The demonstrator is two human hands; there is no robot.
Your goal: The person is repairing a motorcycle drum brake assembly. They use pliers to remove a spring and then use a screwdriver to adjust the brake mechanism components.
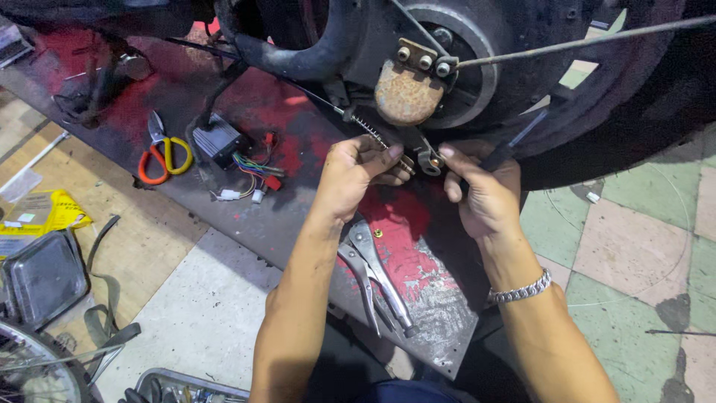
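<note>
Nearest the lens, both forearms reaching up to the wheel hub [440, 67]. Left hand [358, 175] pinched shut on the threaded cable end [373, 134], long axis slanting up-left toward the hub. Right hand [485, 194] closed round a dark tool handle [507, 145], thumb at the small metal fitting [431, 159] just below the hub's rusty plate [406, 93]. Hands close together, left nearer the cable. Below them, locking pliers [373, 276] on the red-stained ramp [186, 172]. Far left of the hub: orange-and-yellow snips [164, 158], yellow packet [45, 213].

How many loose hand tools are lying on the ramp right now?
2: locking pliers under the left hand's forearm, and orange-and-yellow-handled snips at the far left beside a black box. Others may be hidden.
</note>
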